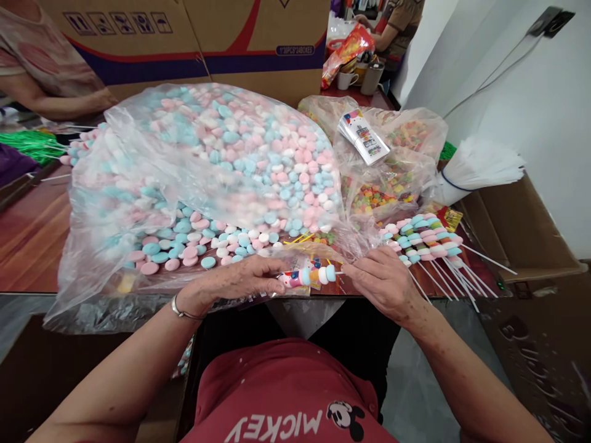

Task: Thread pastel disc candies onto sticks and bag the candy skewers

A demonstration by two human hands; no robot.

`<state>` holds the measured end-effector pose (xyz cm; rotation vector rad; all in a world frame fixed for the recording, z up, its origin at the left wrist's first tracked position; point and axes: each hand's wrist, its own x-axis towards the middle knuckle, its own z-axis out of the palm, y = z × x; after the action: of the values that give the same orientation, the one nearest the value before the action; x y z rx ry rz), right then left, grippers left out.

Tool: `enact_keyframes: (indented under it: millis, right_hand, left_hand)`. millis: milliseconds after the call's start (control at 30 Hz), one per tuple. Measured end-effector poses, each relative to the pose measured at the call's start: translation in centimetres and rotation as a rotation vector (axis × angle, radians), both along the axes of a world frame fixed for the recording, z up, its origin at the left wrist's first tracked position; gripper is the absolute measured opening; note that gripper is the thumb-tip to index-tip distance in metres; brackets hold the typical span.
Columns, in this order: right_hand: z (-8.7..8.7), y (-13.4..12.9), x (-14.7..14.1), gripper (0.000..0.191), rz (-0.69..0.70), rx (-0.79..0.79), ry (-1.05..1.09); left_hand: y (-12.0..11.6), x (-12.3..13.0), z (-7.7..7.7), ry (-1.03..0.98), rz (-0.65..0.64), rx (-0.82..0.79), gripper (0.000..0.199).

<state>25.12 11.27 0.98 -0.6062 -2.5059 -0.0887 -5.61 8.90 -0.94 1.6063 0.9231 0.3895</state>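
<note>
"Pink, blue and white sweets (330, 273) sit on the skewer (314, 275) between the two hands. How is it held?"

"By both ends. The left hand (249, 277) is nearly closed, thumb and fingers pinching at the end where a dotted printed wrapper (290, 279) shows. Whether it grips only the wrapper or the sweets inside too, I cannot tell"

"And the other one?"

"The right hand (385, 280) is closed too, fingertips drawn together on the bare white stick (339, 272) just beside the last blue sweet"

"So which way does the long axis run?"

"Left to right across the front of the body, nearly level, the stick end a little farther from the chest than the wrapped end. It lies by the near edge of the surface (28, 249), and each hand has its own end"

"What is next to the hands?"

"Loose sweets (189, 252) lie just beyond the left hand. Just past the right hand, a pile of skewers (428, 237) rests on the surface, sticks pointing right and toward the person, so the right hand is much the nearer to it"

"And past those?"

"A big clear bag (133, 160) of the same sweets fills the left and middle, with a bag of gummies (376, 198) to its right and a large cardboard box (277, 86) behind"
</note>
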Motion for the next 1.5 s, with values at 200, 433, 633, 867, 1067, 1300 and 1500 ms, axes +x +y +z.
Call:
enact_keyframes:
  millis: [200,433,633,867,1067,1300,1500]
  right_hand:
    - [0.2,-0.1,-0.8,0.020,0.047,-0.119,-0.086]
    - [-0.2,0.1,-1.7,0.027,0.106,-0.704,-0.157]
    - [-0.5,-0.5,-2.7,0.025,0.152,-0.127,-0.111]
    - [-1.8,-1.3,-3.6,0.021,0.077,-0.235,-0.010]
    - [-3.7,-2.7,-4.7,0.018,-0.139,-0.673,0.329]
    - [-4.5,-3.6,-7.1,0.017,-0.265,-0.543,0.576]
    - [-5.0,-4.1,-9.3,0.021,-0.234,-0.381,0.543]
  left_hand:
    - [-0.4,1.4,2.0,0.062,-0.071,0.019,0.024]
    - [-0.9,2.4,1.6,0.069,-0.091,0.118,0.022]
    - [-1.0,2.3,0.4,0.062,-0.093,0.227,0.032]
    - [-0.9,4.0,1.6,0.123,-0.084,0.520,0.045]
    - [-3.4,5.5,5.9,0.230,0.123,1.089,0.033]
    - [-5.4,4.4,3.4,-0.198,1.045,0.433,0.016]
    - [-0.6,4.4,3.0,-0.936,1.265,0.036,0.050]
